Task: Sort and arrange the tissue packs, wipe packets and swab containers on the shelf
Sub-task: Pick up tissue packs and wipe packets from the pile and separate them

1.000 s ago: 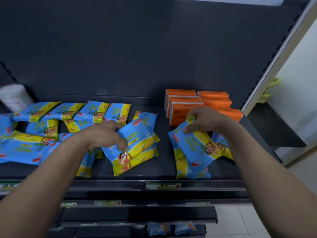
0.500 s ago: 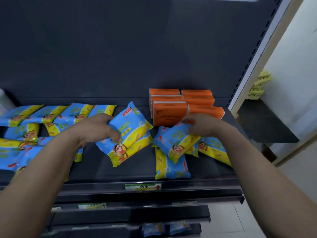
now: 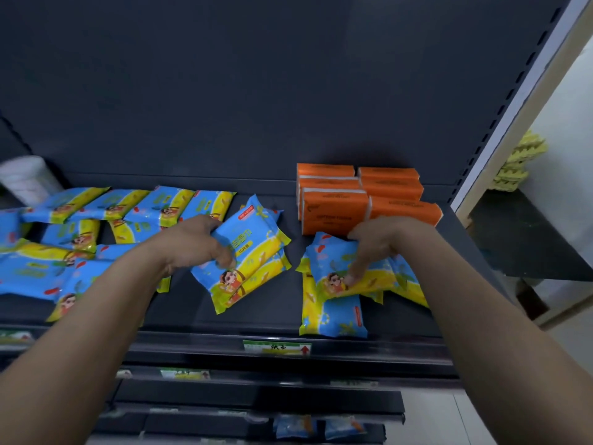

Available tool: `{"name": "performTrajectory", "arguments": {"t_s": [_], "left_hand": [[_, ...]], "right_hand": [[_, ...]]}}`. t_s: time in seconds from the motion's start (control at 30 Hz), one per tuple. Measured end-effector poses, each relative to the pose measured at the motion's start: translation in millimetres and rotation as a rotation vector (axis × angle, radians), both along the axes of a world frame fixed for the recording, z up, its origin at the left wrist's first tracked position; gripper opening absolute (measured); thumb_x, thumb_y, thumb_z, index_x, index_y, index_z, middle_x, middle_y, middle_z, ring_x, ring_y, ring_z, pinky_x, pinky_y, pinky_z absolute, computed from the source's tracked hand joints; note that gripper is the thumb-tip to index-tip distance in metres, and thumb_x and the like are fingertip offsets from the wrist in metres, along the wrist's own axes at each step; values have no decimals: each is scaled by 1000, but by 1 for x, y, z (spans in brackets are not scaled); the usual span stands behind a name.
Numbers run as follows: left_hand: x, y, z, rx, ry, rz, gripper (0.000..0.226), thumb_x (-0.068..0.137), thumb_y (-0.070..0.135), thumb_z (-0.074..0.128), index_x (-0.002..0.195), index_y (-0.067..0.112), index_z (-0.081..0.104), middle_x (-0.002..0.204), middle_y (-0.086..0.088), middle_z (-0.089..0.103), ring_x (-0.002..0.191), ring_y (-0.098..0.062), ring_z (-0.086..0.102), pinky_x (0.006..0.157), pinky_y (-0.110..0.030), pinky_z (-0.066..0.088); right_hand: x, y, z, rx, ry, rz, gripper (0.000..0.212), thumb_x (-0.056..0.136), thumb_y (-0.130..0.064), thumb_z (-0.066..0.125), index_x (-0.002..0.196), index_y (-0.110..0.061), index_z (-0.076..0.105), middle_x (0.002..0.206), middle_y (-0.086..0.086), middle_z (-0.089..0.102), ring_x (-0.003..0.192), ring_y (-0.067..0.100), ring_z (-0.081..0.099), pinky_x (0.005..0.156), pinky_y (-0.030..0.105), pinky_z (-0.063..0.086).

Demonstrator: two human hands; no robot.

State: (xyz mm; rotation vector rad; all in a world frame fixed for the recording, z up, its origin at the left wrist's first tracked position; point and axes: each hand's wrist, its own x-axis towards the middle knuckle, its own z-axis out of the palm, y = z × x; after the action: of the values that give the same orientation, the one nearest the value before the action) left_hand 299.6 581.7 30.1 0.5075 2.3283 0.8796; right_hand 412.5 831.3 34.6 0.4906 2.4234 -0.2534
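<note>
- The left hand has its fingers curled round the left edge of a stack of wipe packets, which lies tilted in the middle of the shelf.
- The right hand grips the top packet of a small heap, just in front of the orange tissue packs.
- The packets look light, soft and glossy (probably slippery against each other), so holding them across the flat faces should work better than pinching a crimped end.
- The loose packets at the left lie unsorted.

bare shelf between wipe stacks
</note>
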Motion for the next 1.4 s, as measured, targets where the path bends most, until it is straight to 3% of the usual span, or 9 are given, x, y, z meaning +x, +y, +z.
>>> {"name": "performTrajectory", "arguments": {"t_s": [0.2, 0.3, 0.47, 0.63, 0.73, 0.83, 1.0, 1.17, 1.4], "left_hand": [[-4, -4, -3, 26, -1, -1, 24, 69, 0, 73, 91, 3, 65, 84, -8, 69, 82, -22, 62, 69, -31, 48], [-10, -12, -3, 61, -1, -16, 24, 69, 2, 74, 91, 6, 65, 87, -9, 70, 85, -23, 64, 71, -31, 49], [-22, -52, 9, 223, -11, 10, 18, 66, 4, 76, 76, 11, 64, 65, 2, 66, 64, -14, 60, 61, -25, 46], [-44, -140, 27, 392, 25, 130, 21, 69, 7, 75, 68, 17, 57, 41, 11, 51, 38, -4, 42, 37, -13, 33], [-56, -210, 34, 487, 73, 297, 19, 70, 4, 75, 86, 9, 66, 64, 5, 67, 53, -7, 56, 49, -16, 41], [-60, -285, 36, 530, 109, 423, 33, 61, 10, 78, 93, 7, 68, 90, -12, 72, 70, -19, 60, 65, -31, 46], [-53, -402, 34, 572, 160, 622, 44, 53, 16, 75, 96, 7, 69, 97, -11, 73, 82, -27, 68, 86, -46, 51], [-47, -501, 34, 569, 214, 810, 53, 45, 27, 80, 92, 7, 69, 93, -22, 71, 85, -51, 63, 80, -70, 43], [-75, -593, 39, 590, 325, 949, 29, 69, 4, 76, 97, 6, 68, 95, -11, 74, 92, -34, 68, 89, -46, 53]], "right_hand": [[1, -2, 0, -65, 127, -73, 85, 64, -51, 79, 134, -19, 43, 134, -2, 46, 115, 22, 48, 81, 31, 40], [1, -7, 8, -56, 185, -70, 62, 62, -46, 83, 111, -19, 57, 117, -1, 59, 98, 20, 55, 76, 35, 44], [-11, -33, 23, -166, 489, -142, 50, 61, -40, 84, 101, -16, 65, 99, 0, 69, 93, 22, 65, 86, 38, 51], [-60, -112, 29, -424, 743, -218, 29, 70, -36, 80, 88, -16, 68, 80, -3, 72, 74, 14, 68, 72, 29, 53], [-99, -178, 31, -540, 832, -203, 29, 73, -33, 79, 94, -17, 66, 83, -5, 71, 67, 2, 65, 71, 19, 51], [-136, -251, 32, -697, 912, -187, 38, 75, -24, 78, 107, -16, 59, 97, -3, 68, 78, 7, 65, 66, 23, 53], [-188, -376, 34, -826, 1006, -86, 35, 74, -19, 77, 102, -15, 57, 90, -3, 64, 76, 10, 60, 65, 22, 50], [-229, -489, 40, -951, 955, 88, 31, 74, -17, 77, 100, -17, 59, 87, -3, 66, 74, 11, 62, 68, 27, 52], [-288, -607, 48, -945, 859, 305, 31, 73, -27, 78, 96, -19, 60, 98, 6, 70, 87, 24, 69, 79, 41, 55]]}}
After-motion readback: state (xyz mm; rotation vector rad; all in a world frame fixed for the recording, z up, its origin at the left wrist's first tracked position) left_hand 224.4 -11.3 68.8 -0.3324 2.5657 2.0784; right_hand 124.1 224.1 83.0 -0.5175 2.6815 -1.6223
